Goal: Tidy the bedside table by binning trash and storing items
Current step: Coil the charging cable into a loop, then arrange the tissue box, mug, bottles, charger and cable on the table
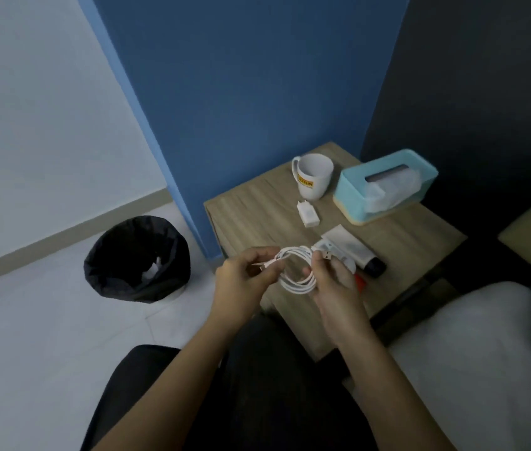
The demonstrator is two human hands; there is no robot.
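1. Above the near edge of the wooden desk [257,206], both hands hold a coiled white cable [296,270] in the air.
2. The left hand [241,281] pinches one end of the cable between thumb and fingers [265,255], which are curled and pressed together on it.
3. The right hand [332,288] has the coil looped over its fingers [318,260]; thumb and forefinger pinch the cable's other end, a USB plug, at the top of the loop.
4. On the desk, a white mug [314,177] with a yellow label stands upright near the back, beside a teal tissue box [384,187] with tissue sticking out.
5. A white charger plug [308,214] lies flat just in front of the mug.
6. A white tube with a black cap [355,252] lies near the right hand, partly hidden by it; something orange-red [359,283] shows beside the fingers, but what it is cannot be told.
7. On the floor to the left of the desk stands a bin [137,258] lined with a black bag, with pale scraps inside.
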